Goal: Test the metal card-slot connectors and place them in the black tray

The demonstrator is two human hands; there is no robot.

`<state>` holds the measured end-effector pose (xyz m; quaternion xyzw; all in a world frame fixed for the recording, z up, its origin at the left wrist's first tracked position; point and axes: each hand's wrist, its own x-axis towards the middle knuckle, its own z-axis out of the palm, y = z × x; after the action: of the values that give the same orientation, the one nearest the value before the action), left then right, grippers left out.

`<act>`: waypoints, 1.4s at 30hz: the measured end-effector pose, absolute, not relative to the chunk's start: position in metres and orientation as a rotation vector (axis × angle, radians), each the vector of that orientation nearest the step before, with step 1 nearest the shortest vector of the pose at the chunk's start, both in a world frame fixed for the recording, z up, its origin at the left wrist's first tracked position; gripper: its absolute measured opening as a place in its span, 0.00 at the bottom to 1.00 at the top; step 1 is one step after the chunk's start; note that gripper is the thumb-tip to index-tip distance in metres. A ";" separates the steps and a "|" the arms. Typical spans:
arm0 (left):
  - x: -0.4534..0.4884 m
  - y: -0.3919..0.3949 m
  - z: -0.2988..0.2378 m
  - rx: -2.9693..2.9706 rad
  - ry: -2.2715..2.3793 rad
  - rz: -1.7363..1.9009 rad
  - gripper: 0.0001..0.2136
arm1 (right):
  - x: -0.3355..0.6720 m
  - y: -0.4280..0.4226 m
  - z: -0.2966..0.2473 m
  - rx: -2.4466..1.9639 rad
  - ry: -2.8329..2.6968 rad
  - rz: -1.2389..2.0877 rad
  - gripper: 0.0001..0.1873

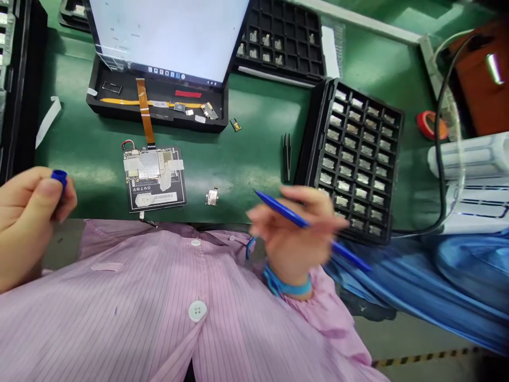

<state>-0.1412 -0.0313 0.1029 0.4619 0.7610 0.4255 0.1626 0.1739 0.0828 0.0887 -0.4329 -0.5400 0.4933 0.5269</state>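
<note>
At the left, my left hand [37, 212] is closed round a blue pen cap [59, 176], whose open end points up. My right hand [298, 228], a little blurred, holds an uncapped blue pen [282, 208] between its fingers, with the dark tip pointing left. Between the hands, near the table's front edge, lies a circuit board [149, 164] taped onto a black battery pack [159, 199], with an orange flex cable [145, 116] running up from it. A small silver component [212, 197] lies on the green mat, left of the pen tip.
Black tweezers [287, 158] lie beside a black tray [358, 164] of small silver parts at the right. Behind stand a screen [167, 37], a foam holder [159, 119] and another parts tray [282, 40]. A red tape roll [431, 125] and a black cable [440, 159] are far right.
</note>
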 end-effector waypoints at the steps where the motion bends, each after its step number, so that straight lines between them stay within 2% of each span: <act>1: -0.143 -0.031 0.089 1.279 2.230 1.411 0.09 | 0.166 0.088 0.080 -1.101 -1.347 1.196 0.17; 3: -0.142 -0.030 0.059 1.381 2.364 1.531 0.09 | 0.152 0.097 0.062 -1.230 -1.438 1.139 0.16; 8: -0.139 -0.031 0.022 1.727 2.651 1.140 0.11 | 0.136 0.108 0.040 -1.348 -1.489 1.000 0.18; 16: -0.132 -0.027 0.039 1.783 2.618 1.016 0.07 | 0.135 0.104 0.043 -1.344 -1.677 0.893 0.20; 26: -0.124 -0.021 0.050 1.711 2.572 0.941 0.12 | 0.135 0.104 0.042 -1.351 -1.772 0.808 0.20; 30: -0.129 -0.024 0.041 1.727 2.632 0.974 0.08 | 0.138 0.102 0.039 -1.382 -1.567 0.834 0.20; 33: -0.132 -0.027 0.034 1.777 2.633 1.096 0.08 | 0.140 0.103 0.037 -1.368 -1.372 0.819 0.19; 38: -0.109 -0.025 0.050 1.558 2.314 1.363 0.08 | 0.145 0.097 0.048 -1.210 -1.252 0.816 0.15; 42: -0.068 -0.009 0.074 1.701 1.840 1.121 0.06 | 0.149 0.074 0.074 -1.173 -1.280 0.976 0.21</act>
<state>-0.0678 -0.0088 0.0743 0.6076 0.6571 0.4004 0.1969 0.1492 0.0745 0.0743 -0.4943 -0.5393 0.4112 0.5438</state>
